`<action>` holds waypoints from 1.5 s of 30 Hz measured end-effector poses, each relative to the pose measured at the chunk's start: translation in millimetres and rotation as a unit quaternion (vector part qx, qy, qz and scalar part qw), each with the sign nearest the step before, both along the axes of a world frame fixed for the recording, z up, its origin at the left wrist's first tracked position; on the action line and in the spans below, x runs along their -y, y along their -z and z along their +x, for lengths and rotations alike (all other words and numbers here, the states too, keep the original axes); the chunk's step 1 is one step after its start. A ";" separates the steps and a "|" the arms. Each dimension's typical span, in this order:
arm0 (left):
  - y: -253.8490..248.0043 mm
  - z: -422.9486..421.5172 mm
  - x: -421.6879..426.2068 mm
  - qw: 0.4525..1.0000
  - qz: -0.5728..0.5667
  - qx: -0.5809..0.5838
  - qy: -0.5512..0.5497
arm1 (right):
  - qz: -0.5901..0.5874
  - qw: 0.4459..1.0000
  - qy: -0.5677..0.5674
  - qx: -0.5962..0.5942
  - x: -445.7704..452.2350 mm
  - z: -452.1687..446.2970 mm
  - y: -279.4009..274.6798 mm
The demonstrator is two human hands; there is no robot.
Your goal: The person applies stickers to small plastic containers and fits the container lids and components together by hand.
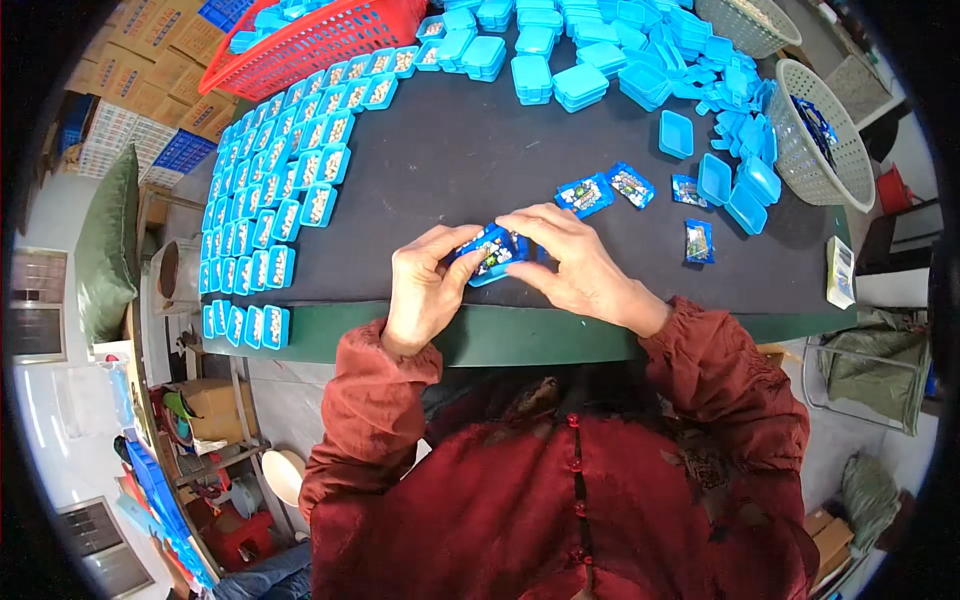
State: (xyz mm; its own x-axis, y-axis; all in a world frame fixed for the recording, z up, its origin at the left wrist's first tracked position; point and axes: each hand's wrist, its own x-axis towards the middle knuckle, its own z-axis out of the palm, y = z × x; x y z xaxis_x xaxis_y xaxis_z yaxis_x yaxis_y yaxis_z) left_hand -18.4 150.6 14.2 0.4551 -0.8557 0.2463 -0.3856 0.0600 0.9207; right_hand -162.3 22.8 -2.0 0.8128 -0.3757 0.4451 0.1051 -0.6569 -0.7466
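Note:
Close to the table's front edge, a blue printed packet (493, 252) lies over a small light-blue plastic box (490, 277). My left hand (428, 285) grips the left side of the packet, its thumb on top. From the right, my right hand (578, 262) closes on the packet and box, with its fingers arched over the top. The lower part of the box shows below the packet; its inside is hidden. Two more blue packets, one on the left (585, 195) and one on the right (631, 186), lie beyond my right hand.
Rows of blue boxes (319, 204) with small pale pieces inside cover the table's left. Stacks of blue boxes (580, 87) stand at the back, beside a red basket (330, 45). Loose boxes (676, 134), packets (699, 241) and a pale basket (822, 135) are on the right.

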 end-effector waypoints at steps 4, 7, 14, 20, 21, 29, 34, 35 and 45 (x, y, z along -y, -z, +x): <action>-5.0 -0.5 -3.5 0.994 -0.024 -0.109 0.002 | 0.150 0.988 -0.023 -0.008 5.4 -0.8 -8.7; -12.3 2.2 -7.6 0.970 0.018 -0.241 -0.035 | 0.354 0.935 -0.007 -0.003 9.6 0.7 -16.9; -10.4 1.3 -1.0 0.996 -0.004 -0.094 -0.002 | 0.159 0.979 0.128 -0.010 29.6 -3.0 -24.1; -4.7 -0.9 9.4 0.995 0.094 0.007 0.021 | -0.002 1.000 -0.001 0.026 4.3 -11.9 -10.8; -5.1 -4.4 10.8 0.993 0.114 0.001 0.018 | 0.012 0.999 -0.035 0.013 2.7 -14.3 -3.7; 20.2 -20.2 15.9 0.972 -0.032 0.228 -0.040 | -0.049 0.995 -0.091 -0.017 3.3 -16.8 5.0; 14.3 -21.0 6.2 0.960 0.015 0.278 -0.034 | -0.122 0.991 -0.050 -0.032 -2.8 -19.0 1.0; 8.8 -22.4 3.9 0.950 0.015 0.312 -0.021 | -0.148 0.988 -0.031 -0.025 -3.9 -17.3 -4.9; 1.0 96.8 -16.2 0.807 0.130 0.418 -0.397 | -0.205 0.974 -0.036 -0.090 -11.1 -21.3 -15.8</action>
